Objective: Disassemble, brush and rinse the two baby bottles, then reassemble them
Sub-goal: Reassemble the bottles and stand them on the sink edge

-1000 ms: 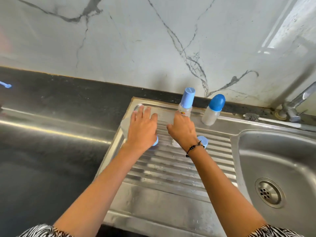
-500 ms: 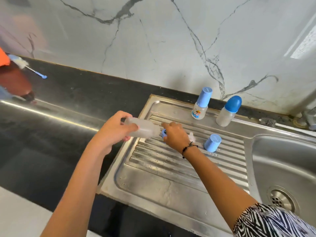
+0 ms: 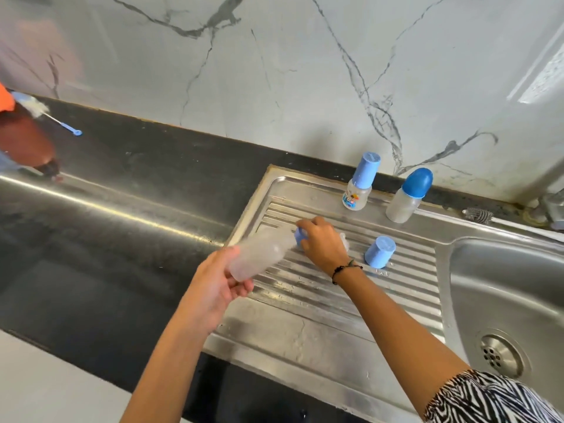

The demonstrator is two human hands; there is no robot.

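Observation:
My left hand (image 3: 218, 285) grips the base of a clear, empty bottle body (image 3: 261, 253), held tilted above the left edge of the ribbed drainboard (image 3: 396, 288). My right hand (image 3: 323, 242) pinches a blue screw ring (image 3: 300, 235) at the bottle's mouth. A clear teat (image 3: 344, 239) shows partly behind that hand on the ribs. A light-blue cap (image 3: 380, 251) stands upside down on the drainboard. Two assembled bottles stand at the back rim: one with a light-blue cap (image 3: 361, 184), one with a dark-blue dome cap (image 3: 409, 195).
The sink bowl (image 3: 503, 300) with its drain (image 3: 499, 357) lies at right. A bottle brush (image 3: 479, 215) rests on the rim by the tap (image 3: 555, 206). A dark counter (image 3: 128, 184) stretches left, with a second brush (image 3: 58, 119) near another person's arm (image 3: 21, 138).
My left hand lifted the clear bottle body off the drainboard and tilted it. My right hand moved from the ribs to the blue ring at the bottle's mouth. The view shifted left.

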